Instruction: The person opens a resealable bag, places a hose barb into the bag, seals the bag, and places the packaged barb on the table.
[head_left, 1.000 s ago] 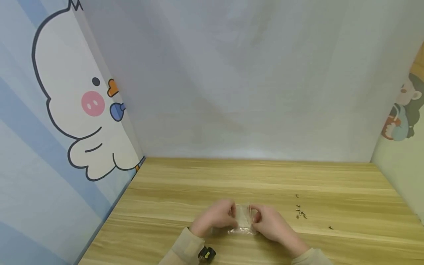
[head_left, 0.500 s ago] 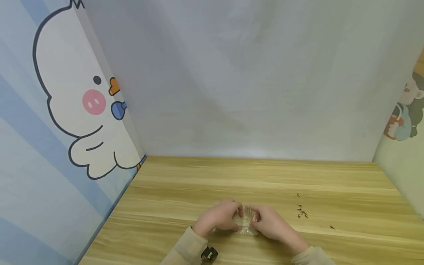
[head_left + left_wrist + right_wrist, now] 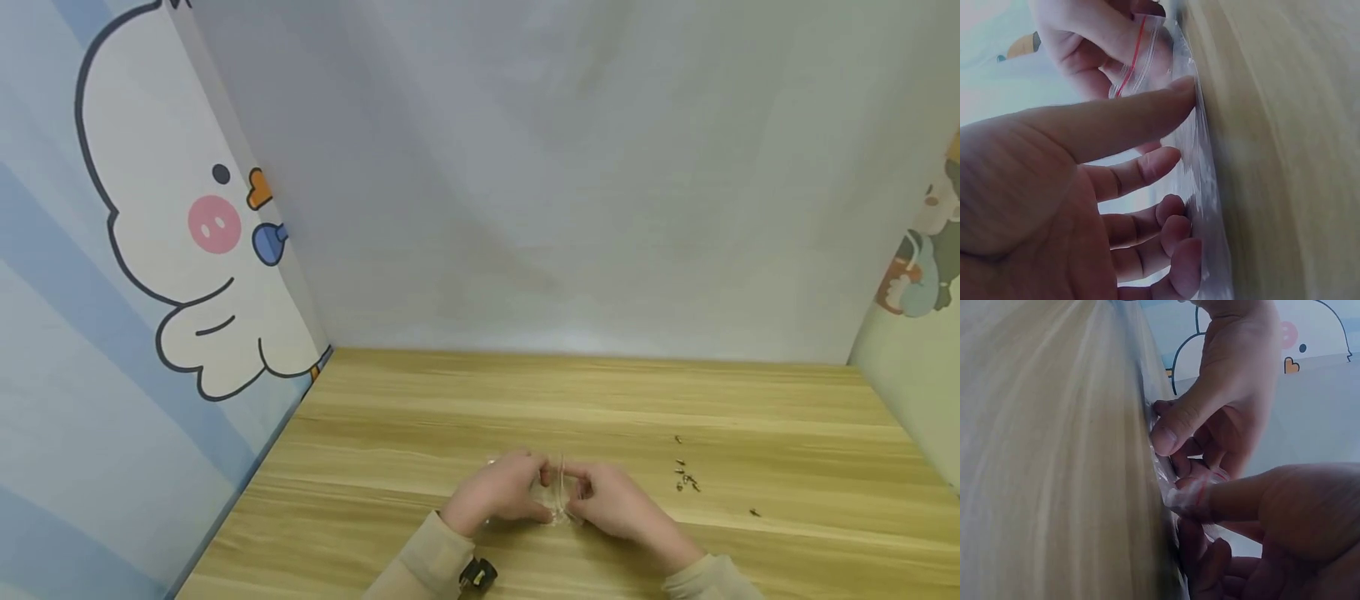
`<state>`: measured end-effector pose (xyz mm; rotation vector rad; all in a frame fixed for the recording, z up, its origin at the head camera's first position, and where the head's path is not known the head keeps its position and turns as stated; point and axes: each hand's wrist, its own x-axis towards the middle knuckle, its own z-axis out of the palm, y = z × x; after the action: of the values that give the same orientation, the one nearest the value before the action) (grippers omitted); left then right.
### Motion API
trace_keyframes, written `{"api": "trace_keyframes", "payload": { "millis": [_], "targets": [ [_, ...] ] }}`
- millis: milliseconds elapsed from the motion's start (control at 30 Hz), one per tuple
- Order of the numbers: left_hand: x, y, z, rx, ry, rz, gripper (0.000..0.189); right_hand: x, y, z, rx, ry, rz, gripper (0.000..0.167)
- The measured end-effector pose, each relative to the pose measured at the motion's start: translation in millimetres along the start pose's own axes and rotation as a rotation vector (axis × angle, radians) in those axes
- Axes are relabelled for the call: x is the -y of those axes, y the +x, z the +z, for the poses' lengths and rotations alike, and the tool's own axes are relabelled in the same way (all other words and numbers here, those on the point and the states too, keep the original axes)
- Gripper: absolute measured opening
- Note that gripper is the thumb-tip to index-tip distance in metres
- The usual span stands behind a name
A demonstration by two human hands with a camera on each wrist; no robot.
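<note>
A clear plastic zip bag (image 3: 559,493) with a red line along its seal lies on the table between the two hands. My left hand (image 3: 501,492) rests on the left part of the bag, its thumb (image 3: 1147,115) stretched out and the fingertips touching the film in the left wrist view. At the sealing-strip end, my right hand (image 3: 611,502) pinches the bag; in the right wrist view the film wraps over the right thumb (image 3: 1235,500). The hands cover much of the bag, and its left part shows only as slivers.
Several small metal pieces, like screws (image 3: 686,480), lie scattered right of the hands, with one single piece (image 3: 754,512) farther right. A small black object (image 3: 477,574) sits beside the left sleeve. Behind the wooden table (image 3: 420,392) hangs a pale curtain (image 3: 555,183).
My left hand has slid right along the bag, closer to the right hand, so less of the film shows between them. The right hand keeps its hold at nearly the same spot.
</note>
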<state>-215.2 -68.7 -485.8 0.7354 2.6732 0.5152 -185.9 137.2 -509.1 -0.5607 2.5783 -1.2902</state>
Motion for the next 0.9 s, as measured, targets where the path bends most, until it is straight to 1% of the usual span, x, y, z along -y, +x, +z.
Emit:
{"api": "trace_keyframes", "payload": {
  "millis": [67,200,300,433,533,667,733,900],
  "targets": [
    [0.3,-0.1,0.0,-0.001,0.008,0.006,0.039,0.2,-0.2,2.1,-0.010,-0.021,0.011,0.059],
    [1.5,-0.1,-1.4,0.000,-0.004,0.020,0.041,0.6,0.7,5.0,-0.041,-0.051,0.030,0.052],
    [2.9,0.2,-2.3,0.009,-0.039,0.026,0.039,1.0,1.8,4.7,-0.049,-0.048,0.028,0.056],
    [4.2,0.9,-1.6,0.015,-0.074,0.023,0.037,1.9,2.4,2.4,-0.039,-0.004,0.031,0.063],
    [3.7,1.3,-0.2,0.001,-0.047,0.025,0.039,3.1,2.5,0.7,-0.029,0.020,0.037,0.058],
    [1.7,0.7,0.7,-0.023,0.012,0.027,0.042,4.9,3.2,-0.2,-0.016,0.034,0.045,0.044],
    [0.3,-0.2,0.3,-0.027,0.028,0.018,0.042,5.0,3.4,0.4,-0.011,0.032,0.043,0.040],
    [-2.4,-2.2,-0.3,-0.020,0.040,-0.007,0.045,3.5,2.3,2.8,-0.008,-0.040,-0.002,0.048]
  ]
}}
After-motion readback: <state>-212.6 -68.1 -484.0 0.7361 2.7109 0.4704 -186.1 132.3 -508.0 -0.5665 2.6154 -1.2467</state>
